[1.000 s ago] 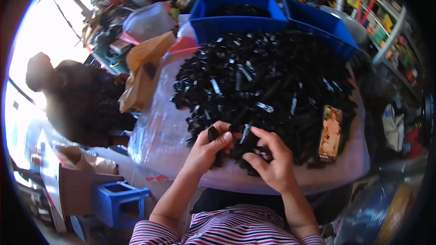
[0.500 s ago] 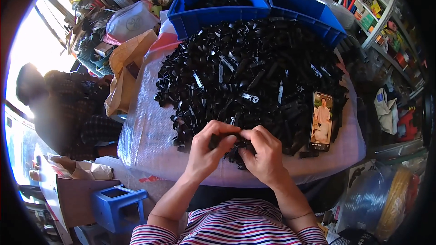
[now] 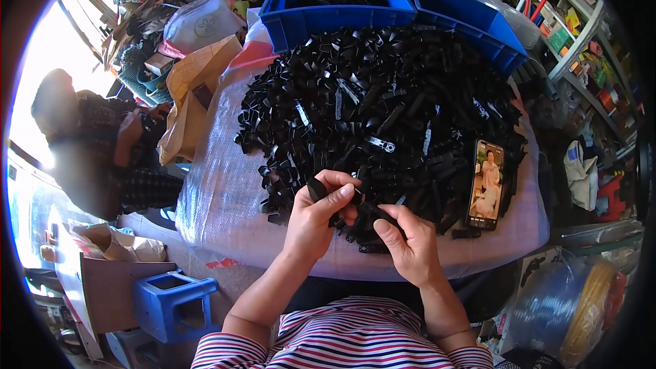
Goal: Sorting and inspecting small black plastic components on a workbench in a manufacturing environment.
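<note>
A wide heap of small black plastic parts (image 3: pixel 355 109) covers the table in front of me. At its near edge my left hand (image 3: pixel 311 219) is closed, thumb against the fingers, on a black plastic part (image 3: pixel 317 189) whose rounded end sticks out above the knuckles. Just to the right, my right hand (image 3: pixel 414 242) pinches a dark elongated plastic piece (image 3: pixel 374 212) between thumb and forefinger. Its outline blends into the black heap behind. The two hands are a short gap apart.
A phone (image 3: pixel 484 184) showing a video stands at the heap's right. Two blue bins (image 3: pixel 338 22) line the far edge. Pale woven sheeting (image 3: pixel 212 198) covers the table. Another person (image 3: pixel 102 143) sits at left, near a brown paper bag (image 3: pixel 195 89) and a blue stool (image 3: pixel 174 304).
My hands were together and have parted; the right moved slightly right and down. The black part in my left hand now shows more. The person at left has raised a hand.
</note>
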Demonstrator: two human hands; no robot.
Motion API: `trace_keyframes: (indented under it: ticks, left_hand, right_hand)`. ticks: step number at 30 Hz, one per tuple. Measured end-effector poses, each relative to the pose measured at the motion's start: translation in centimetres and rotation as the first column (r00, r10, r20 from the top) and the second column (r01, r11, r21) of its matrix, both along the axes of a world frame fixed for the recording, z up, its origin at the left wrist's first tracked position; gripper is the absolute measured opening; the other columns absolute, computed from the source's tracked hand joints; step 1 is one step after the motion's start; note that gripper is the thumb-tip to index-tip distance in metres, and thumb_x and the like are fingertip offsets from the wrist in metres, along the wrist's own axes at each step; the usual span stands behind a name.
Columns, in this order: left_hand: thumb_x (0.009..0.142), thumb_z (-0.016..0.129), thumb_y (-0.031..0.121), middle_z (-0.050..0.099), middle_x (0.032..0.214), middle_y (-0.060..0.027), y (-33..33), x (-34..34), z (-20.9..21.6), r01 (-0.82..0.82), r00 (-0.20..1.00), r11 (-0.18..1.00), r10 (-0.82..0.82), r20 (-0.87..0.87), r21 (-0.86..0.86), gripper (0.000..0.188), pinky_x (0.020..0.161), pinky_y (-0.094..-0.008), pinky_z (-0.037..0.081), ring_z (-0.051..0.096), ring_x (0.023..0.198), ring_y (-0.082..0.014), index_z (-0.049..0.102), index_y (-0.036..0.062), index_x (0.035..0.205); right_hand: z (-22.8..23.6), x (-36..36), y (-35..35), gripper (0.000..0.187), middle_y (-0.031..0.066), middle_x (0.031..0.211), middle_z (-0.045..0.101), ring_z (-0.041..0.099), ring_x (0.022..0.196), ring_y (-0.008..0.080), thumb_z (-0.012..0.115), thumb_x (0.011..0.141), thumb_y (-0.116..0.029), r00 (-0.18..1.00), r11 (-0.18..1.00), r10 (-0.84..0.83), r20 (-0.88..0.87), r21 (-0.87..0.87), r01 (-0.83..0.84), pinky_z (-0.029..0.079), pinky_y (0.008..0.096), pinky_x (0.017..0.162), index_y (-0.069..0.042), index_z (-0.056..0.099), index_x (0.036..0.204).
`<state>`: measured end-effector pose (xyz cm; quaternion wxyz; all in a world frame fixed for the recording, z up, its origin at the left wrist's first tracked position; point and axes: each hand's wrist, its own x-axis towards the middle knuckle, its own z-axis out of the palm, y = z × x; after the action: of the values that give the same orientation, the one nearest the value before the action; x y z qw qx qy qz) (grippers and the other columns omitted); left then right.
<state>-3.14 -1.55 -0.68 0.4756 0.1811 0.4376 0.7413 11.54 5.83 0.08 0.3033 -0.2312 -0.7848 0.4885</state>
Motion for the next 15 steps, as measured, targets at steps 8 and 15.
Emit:
trace_keyframes:
  ticks: [8,15]
  left_hand:
    - [0.085,0.06,0.009,0.058,0.072,-0.0011,-0.3,0.5,0.2,-0.034,0.978,0.999,0.032,-0.204,-0.007,0.012,0.057,-0.0195,0.044,0.054,0.062,-0.0066,0.06,0.0003,0.093]
    - [0.085,0.057,0.006,0.056,0.07,-0.0007,-0.6,1.8,0.3,-0.153,0.813,0.988,0.105,-0.573,-0.036,0.01,0.053,-0.0185,0.042,0.053,0.058,-0.0055,0.06,0.0005,0.093]
  right_hand:
    - [0.4,0.1,0.5,0.021,0.0116,0.068,0.06,0.059,0.057,0.0172,0.058,0.088,-0.019,0.998,0.999,0.03,0.047,-0.021,-0.029,0.045,0.026,0.052,0.0,0.058,0.097]
    - [-0.9,-1.0,0.0,0.02,0.0052,0.064,0.056,0.051,0.059,0.0074,0.054,0.09,-0.018,1.0,0.988,-0.001,0.004,-0.155,0.001,0.042,0.0226,0.055,0.002,0.056,0.087]
